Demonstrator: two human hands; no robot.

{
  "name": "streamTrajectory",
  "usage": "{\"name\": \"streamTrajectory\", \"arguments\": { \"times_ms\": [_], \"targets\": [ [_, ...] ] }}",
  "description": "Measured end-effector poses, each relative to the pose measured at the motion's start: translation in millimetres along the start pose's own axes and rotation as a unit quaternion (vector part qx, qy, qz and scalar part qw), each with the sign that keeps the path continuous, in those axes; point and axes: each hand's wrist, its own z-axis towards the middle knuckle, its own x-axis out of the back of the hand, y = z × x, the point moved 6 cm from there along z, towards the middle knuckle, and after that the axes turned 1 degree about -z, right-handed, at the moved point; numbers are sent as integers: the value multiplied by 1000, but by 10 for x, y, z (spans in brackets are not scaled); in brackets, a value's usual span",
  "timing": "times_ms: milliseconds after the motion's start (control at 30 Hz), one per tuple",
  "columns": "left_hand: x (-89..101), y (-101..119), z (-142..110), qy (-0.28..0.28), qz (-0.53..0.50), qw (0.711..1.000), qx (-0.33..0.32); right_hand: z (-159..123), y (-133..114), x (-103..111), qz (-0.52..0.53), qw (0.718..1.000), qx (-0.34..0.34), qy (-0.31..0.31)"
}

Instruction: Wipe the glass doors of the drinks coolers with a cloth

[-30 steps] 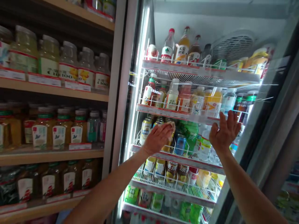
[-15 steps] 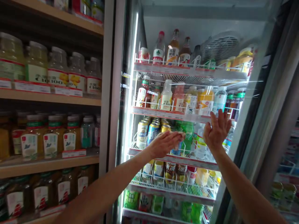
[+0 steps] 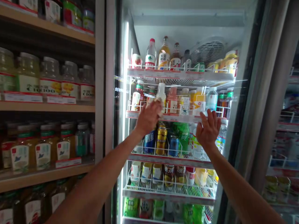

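A person's left hand (image 3: pixel 147 117), its grip closed over a pale cloth (image 3: pixel 160 105), had swept higher and toward the left side of the glass door (image 3: pixel 187 28), clearing the blue can (image 3: pixel 173 145) behind it that it had partly masked half a second earlier. The cloth now showed before a white-capped bottle (image 3: pixel 161 88) behind the door, apparently reaching a fresh patch of pane. The right hand (image 3: pixel 208 129) stayed near the door's right side, its grip wide, fingers spread, nothing held; whether the palm touched glass could not be told. Behind the door, "茶π" read on a pale bottle (image 3: pixel 185 102) and "冰茶" on a brown container (image 3: pixel 169 175), while a tall orange bottle (image 3: pixel 164 55) bore "大" and "橙". Left of the door, a shelved jar (image 3: pixel 50 76) carried "C100"; its price strip (image 3: pixel 61 99) was too blurred to read.
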Motion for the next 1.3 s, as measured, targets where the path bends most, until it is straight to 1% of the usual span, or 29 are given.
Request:
{"name": "streamTrajectory", "arguments": {
  "times_ms": [67, 100, 133, 167, 267, 300, 333, 367, 400, 467, 500, 533, 567, 600, 633, 733, 767, 800, 833, 900, 967, 1033, 1067, 1133, 1167, 1200, 1233, 1267, 1300],
  "targets": [
    [107, -382, 63, 66, 16, 987, 149, 2, -8, -1, -6, 1000, -2, -7],
    [116, -432, 84, 81, 18, 980, 184, 2, -11, -3, -8, 1000, -3, -11],
    [91, -369, 108, 79, 15, 980, 185, 2, -11, -7, -10, 1000, -4, -15],
    [34, -203, 135, 60, 8, 987, 150, 0, -8, -10, -11, 1000, -6, -17],
    [-176, 504, 143, -37, -24, 997, -57, -6, 7, -14, -15, 1000, -7, -16],
    [-205, 627, 126, -57, -31, 992, -104, -7, 11, -13, -17, 1000, -5, -13],
    [-200, 634, 121, -65, -36, 990, -121, -8, 13, -12, -18, 1000, -4, -10],
    [-162, 519, 135, -59, -37, 992, -107, -9, 13, -10, -19, 1000, -3, -8],
    [-98, 301, 162, -41, -35, 997, -60, -9, 12, -10, -19, 1000, -2, -8],
    [70, -282, 204, 19, -25, 995, 97, -9, 4, -15, -16, 1000, -2, -15],
    [147, -532, 197, 54, -14, 983, 178, -9, 0, -19, -15, 1000, -3, -19],
    [192, -676, 184, 76, -7, 970, 230, -10, -5, -21, -15, 1000, -4, -22],
    [201, -702, 172, 86, -4, 963, 257, -11, -9, -22, -15, 1000, -5, -25],
    [170, -606, 170, 80, -6, 965, 251, -12, -13, -22, -16, 1000, -5, -26],
    [107, -405, 173, 62, -13, 975, 215, -15, -16, -20, -17, 1000, -4, -24],
    [-138, 432, 125, -23, -46, 999, 11, -21, -16, -20, -19, 1000, 0, -22],
    [-182, 611, 84, -38, -53, 997, -38, -22, -12, -20, -20, 1000, 0, -22],
    [-198, 691, 46, -47, -58, 994, -74, -21, -8, -21, -19, 1000, 0, -22],
    [-184, 656, 21, -48, -60, 994, -81, -19, -5, -23, -18, 1000, 0, -24],
    [-85, 300, 14, -20, -52, 998, -9, -14, -4, -29, -14, 999, 1, -31],
    [49, -167, -5, 36, -31, 989, 143, -13, -10, -38, -13, 999, -3, -42],
    [106, -316, -77, 69, -14, 970, 234, -29, -25, -44, -14, 999, -12, -51],
    [88, -217, -119, 68, -10, 970, 232, -46, -36, -44, -14, 998, -20, -53],
    [-22, 218, -233, 31, -17, 988, 154, -95, -64, -38, -11, 998, -30, -50],
    [-101, 550, -310, -8, -24, 999, 28, -122, -78, -35, -9, 998, -33, -48],
    [-164, 814, -433, -43, -31, 996, -76, -147, -90, -32, -8, 998, -34, -46],
    [-188, 949, -567, -63, -31, 988, -134, -169, -100, -30, -7, 999, -32, -43],
    [-173, 935, -683, -68, -26, 987, -141, -185, -106, -29, -5, 999, -30, -40],
    [-121, 782, -772, -61, -20, 993, -102, -196, -108, -28, -5, 999, -28, -39]
  ]
}}
